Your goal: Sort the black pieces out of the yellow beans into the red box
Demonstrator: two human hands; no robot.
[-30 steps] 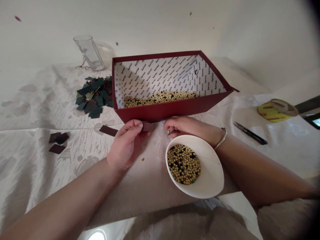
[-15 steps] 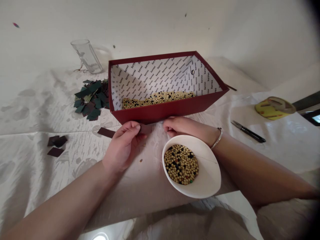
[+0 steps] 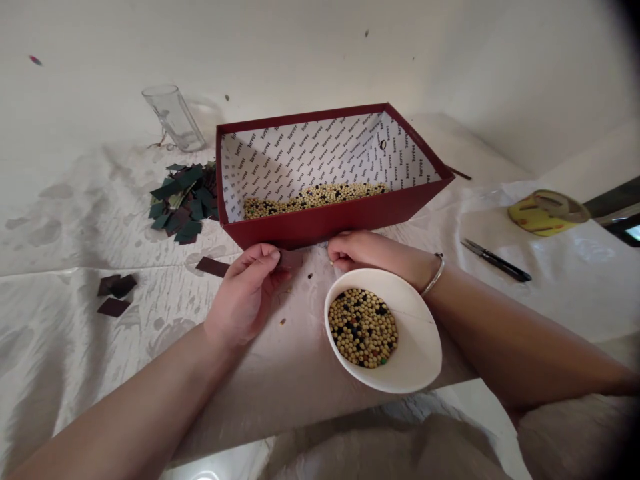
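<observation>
One table [image 3: 75, 237] under a pale, blotched cloth. Carries the red box [image 3: 320, 228] just ahead of both hands, printed white lining on show, open side up, presumably for a clear look inside. Next, a white bowl [image 3: 417, 340] at the near edge, just beside the right forearm. Seems tipped leftward, likely to gather the contents close to the fingers.

Left hand [image 3: 244, 287]: thumb and fingers clamped on a dark piece [image 3: 292, 258] just before the box's near wall. Looks pinched at one end, probably to leave the other end free, toward the right hand [image 3: 353, 251]. There, fingers curled under, tips partly hidden: cannot tell whether closed on anything.

Well off to the right, a yellow container [image 3: 533, 219]; behind left, a heap of scraps [image 3: 181, 203] in green and brown, then a clear glass [image 3: 176, 119], perhaps set aside to leave room for both arms. Near the yellow container, a black-handled tool [image 3: 495, 259].

Beside the left hand and partly behind, a dark strip [image 3: 212, 267]. Farther left, three small scraps [image 3: 114, 307], loosely grouped. Smallest, mostly pale beads [image 3: 364, 330], pooled in the bowl and banked along the box's near side.
</observation>
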